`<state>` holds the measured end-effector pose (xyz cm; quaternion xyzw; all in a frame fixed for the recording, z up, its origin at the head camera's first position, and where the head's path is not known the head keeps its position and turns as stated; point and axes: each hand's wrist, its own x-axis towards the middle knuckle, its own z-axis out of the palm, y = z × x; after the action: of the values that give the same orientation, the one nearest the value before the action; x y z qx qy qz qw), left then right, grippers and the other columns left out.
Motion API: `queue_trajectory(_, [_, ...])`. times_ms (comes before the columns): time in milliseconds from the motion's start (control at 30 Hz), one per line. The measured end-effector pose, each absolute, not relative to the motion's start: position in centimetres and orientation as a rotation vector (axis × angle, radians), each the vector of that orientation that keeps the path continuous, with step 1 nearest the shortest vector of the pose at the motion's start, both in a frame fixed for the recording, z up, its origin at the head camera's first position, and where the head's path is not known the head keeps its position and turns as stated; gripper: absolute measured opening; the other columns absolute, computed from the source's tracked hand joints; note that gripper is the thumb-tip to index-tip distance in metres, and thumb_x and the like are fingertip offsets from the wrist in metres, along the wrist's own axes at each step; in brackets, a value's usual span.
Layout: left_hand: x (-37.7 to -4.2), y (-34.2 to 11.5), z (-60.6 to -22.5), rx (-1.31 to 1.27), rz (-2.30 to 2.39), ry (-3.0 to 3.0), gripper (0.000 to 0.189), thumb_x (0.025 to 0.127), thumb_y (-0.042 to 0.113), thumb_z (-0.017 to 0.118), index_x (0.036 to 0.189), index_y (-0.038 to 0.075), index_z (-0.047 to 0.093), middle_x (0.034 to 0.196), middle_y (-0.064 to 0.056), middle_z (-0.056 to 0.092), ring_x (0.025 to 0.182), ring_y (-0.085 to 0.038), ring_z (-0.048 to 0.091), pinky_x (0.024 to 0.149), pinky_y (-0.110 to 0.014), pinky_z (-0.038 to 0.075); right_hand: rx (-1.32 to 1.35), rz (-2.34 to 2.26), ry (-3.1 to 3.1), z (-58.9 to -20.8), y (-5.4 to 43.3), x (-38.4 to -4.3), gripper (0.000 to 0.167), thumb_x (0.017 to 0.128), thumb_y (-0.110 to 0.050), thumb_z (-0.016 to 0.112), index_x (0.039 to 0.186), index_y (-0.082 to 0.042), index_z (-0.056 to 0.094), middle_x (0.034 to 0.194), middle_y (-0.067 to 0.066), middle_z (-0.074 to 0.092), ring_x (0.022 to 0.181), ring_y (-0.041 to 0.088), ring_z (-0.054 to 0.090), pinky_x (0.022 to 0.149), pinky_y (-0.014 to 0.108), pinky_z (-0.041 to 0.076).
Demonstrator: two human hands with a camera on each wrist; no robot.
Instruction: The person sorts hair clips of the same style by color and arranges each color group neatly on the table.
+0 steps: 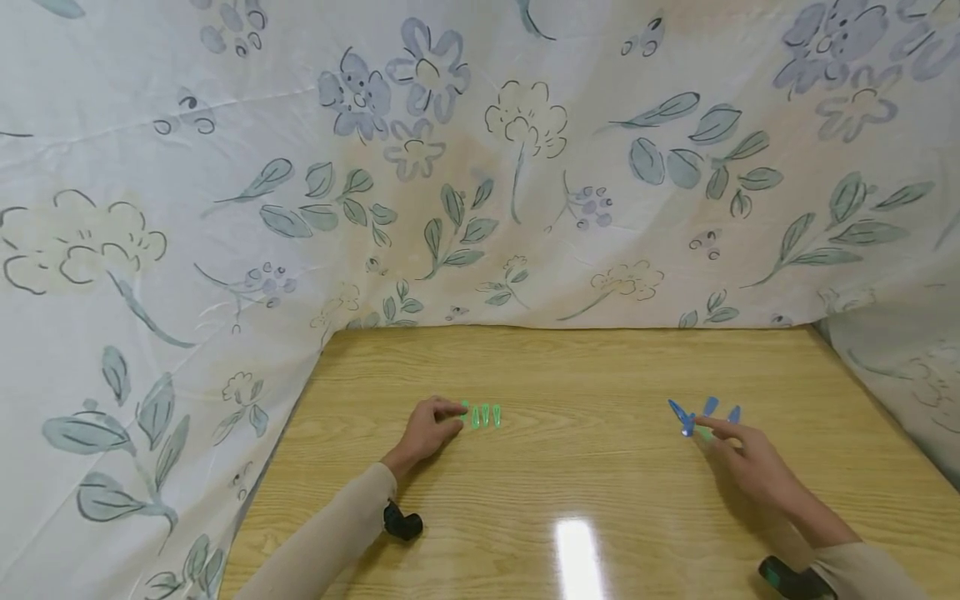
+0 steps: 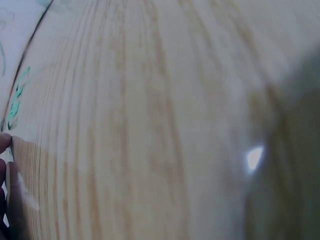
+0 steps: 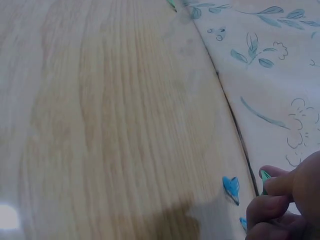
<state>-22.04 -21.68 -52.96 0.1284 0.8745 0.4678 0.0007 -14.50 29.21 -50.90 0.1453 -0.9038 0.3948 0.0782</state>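
My left hand (image 1: 431,429) is at the left end of a short row of green hair clips (image 1: 485,415). Its thumb and index finger are at the leftmost clip (image 1: 464,407), pinching it at the table top. In the left wrist view only the fingertips (image 2: 4,142) show, below the green clips (image 2: 17,97). On the right, my right hand (image 1: 750,462) pinches a green hair clip (image 3: 265,179) between thumb and index finger. Beside its fingertips are several blue clips: one (image 1: 681,417) left of the fingers, two others (image 1: 711,406) behind them.
The wooden table (image 1: 570,375) stretches between the two groups of clips. Floral cloth (image 1: 480,250) hangs along its back edge and both sides. A bright light reflection (image 1: 577,558) shows near the front. Each wrist wears a black camera (image 1: 402,522).
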Motion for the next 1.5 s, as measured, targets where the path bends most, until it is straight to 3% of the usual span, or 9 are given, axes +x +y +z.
queue_trajectory(67, [-22.0,-21.7,-53.0,0.397,1.456,2.748,0.019,0.091,0.003,0.071,0.109,0.006,0.077,0.11,-0.006,0.066,0.108,-0.028,0.058,0.095,-0.048,0.045,0.445,1.215,-2.708,-50.8,29.0,-14.6,0.03,0.099,0.01,0.049,0.126,0.01,0.062,0.12,0.036,0.058,0.108,0.05,0.055,0.078,0.056,0.055])
queue_trajectory(167, [-22.0,-21.7,-53.0,0.398,1.446,2.75,0.02,0.091,0.002,0.071,0.109,0.005,0.077,0.11,-0.006,0.066,0.108,-0.028,0.058,0.095,-0.048,0.045,0.453,1.253,-2.698,-50.6,28.6,-14.7,0.029,0.1,0.01,0.048,0.125,0.008,0.061,0.116,0.033,0.06,0.107,0.048,0.055,0.08,0.062,0.051])
queue_trajectory(267, [-22.0,-21.6,-53.0,0.41,1.445,2.756,0.019,0.091,0.002,0.071,0.109,0.005,0.077,0.11,-0.007,0.066,0.108,-0.029,0.058,0.095,-0.049,0.046,0.437,1.249,-2.698,-50.4,28.3,-14.9,0.03,0.1,0.01,0.047,0.127,0.005,0.058,0.11,0.028,0.062,0.102,0.043,0.058,0.073,0.051,0.055])
queue_trajectory(433, [-22.0,-21.5,-52.9,0.399,1.476,2.748,0.018,0.091,0.001,0.071,0.108,0.004,0.077,0.109,-0.008,0.067,0.108,-0.03,0.059,0.095,-0.05,0.045,0.436,1.265,-2.735,-50.0,27.6,-14.9,0.038,0.101,0.008,0.046,0.138,0.005,0.05,0.115,0.031,0.061,0.102,0.042,0.058,0.066,0.034,0.047])
queue_trajectory(533, [-22.0,-21.5,-52.9,0.398,1.485,2.745,0.018,0.091,0.001,0.071,0.108,0.004,0.077,0.109,-0.007,0.066,0.108,-0.03,0.059,0.096,-0.05,0.045,0.486,1.298,-2.761,-50.0,27.2,-14.9,0.037,0.103,0.005,0.045,0.139,0.007,0.051,0.129,0.035,0.055,0.115,0.052,0.052,0.08,0.05,0.051])
queue_trajectory(667, [-21.9,-21.4,-52.8,0.399,1.478,2.749,0.018,0.091,0.002,0.071,0.108,0.004,0.077,0.109,-0.007,0.066,0.108,-0.03,0.058,0.096,-0.05,0.045,0.54,1.318,-2.76,-50.1,26.8,-15.0,0.032,0.104,0.003,0.045,0.134,0.006,0.057,0.138,0.035,0.049,0.122,0.056,0.045,0.085,0.064,0.046])
queue_trajectory(900, [-22.0,-21.5,-52.8,0.411,1.473,2.75,0.018,0.091,0.003,0.071,0.108,0.004,0.077,0.108,-0.007,0.066,0.107,-0.03,0.059,0.095,-0.051,0.045,0.507,1.431,-2.728,-50.1,25.9,-15.6,0.031,0.104,-0.004,0.052,0.134,0.002,0.052,0.115,0.023,0.058,0.094,0.027,0.06,0.06,0.03,0.048])
queue_trajectory(1167, [-22.0,-21.6,-52.9,0.432,1.431,2.762,0.019,0.092,0.004,0.071,0.11,0.005,0.077,0.11,-0.006,0.066,0.107,-0.028,0.058,0.094,-0.048,0.046,0.528,1.755,-2.587,-50.0,23.8,-17.0,0.038,0.101,-0.002,0.057,0.135,0.009,0.046,0.1,0.023,0.06,0.062,0.018,0.057,0.048,0.026,0.045])
queue_trajectory(1500, [-21.8,-21.5,-52.8,0.388,1.446,2.757,0.019,0.091,0.004,0.071,0.109,0.007,0.077,0.108,-0.006,0.065,0.107,-0.028,0.058,0.096,-0.049,0.045,0.55,1.84,-2.506,-49.5,18.9,-19.0,0.035,0.098,0.005,0.058,0.131,0.01,0.05,0.094,0.022,0.061,0.057,0.019,0.053,0.047,0.022,0.039])
